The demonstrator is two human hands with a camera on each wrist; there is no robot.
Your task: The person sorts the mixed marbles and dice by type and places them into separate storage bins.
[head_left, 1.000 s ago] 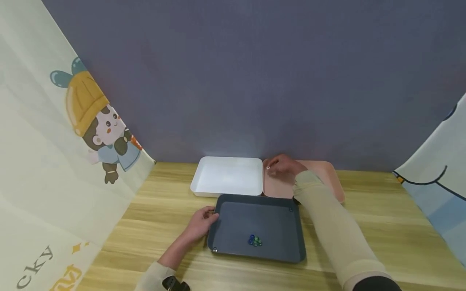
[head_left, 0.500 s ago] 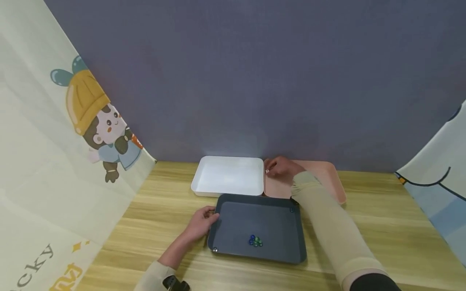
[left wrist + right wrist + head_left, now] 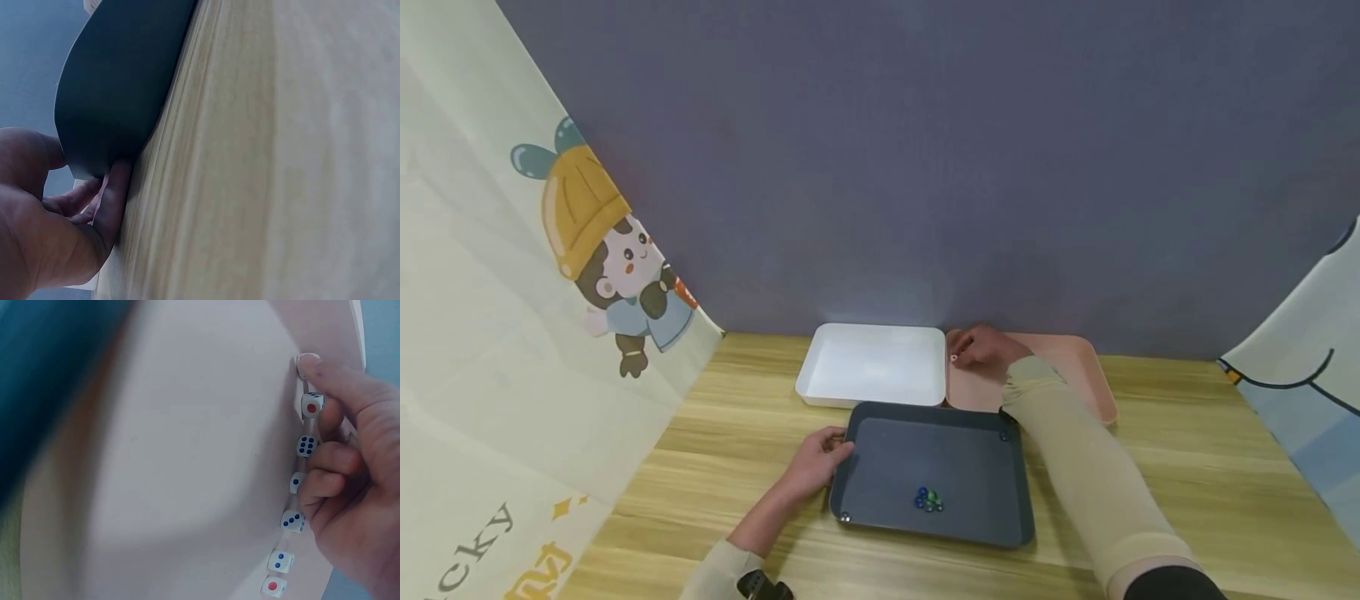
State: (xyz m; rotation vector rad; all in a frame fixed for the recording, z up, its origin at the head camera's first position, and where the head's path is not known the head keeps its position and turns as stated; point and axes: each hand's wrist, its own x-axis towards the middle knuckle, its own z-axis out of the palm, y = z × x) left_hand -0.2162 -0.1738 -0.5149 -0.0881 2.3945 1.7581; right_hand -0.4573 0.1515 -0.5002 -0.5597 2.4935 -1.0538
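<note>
In the head view my left hand [image 3: 815, 460] grips the left rim of a dark grey tray [image 3: 955, 525]. Its thumb lies over the rim, and the left wrist view has the curled fingers against the tray's outer side. My right hand [image 3: 985, 347] is inside the pink tray [image 3: 1078, 367] at the back right. Seen from the right wrist, a row of white dice runs along the tray's wall. The thumb tip sits on the end die [image 3: 308, 364], and the other fingers curl behind the row, beside a die with a red dot [image 3: 312, 406].
Blue and green marbles [image 3: 929, 500] cluster in the grey tray, with single marbles in its lower left corner [image 3: 846, 517] and upper right corner [image 3: 1003, 436]. A white tray [image 3: 872, 367] stands left of the pink one. A dark backdrop [image 3: 910, 167] rises behind the wooden table [image 3: 722, 433].
My right hand has lowered a little in the pink tray, bringing the die at its fingertips down along the left wall. The left hand keeps its hold, and the view has shifted slightly.
</note>
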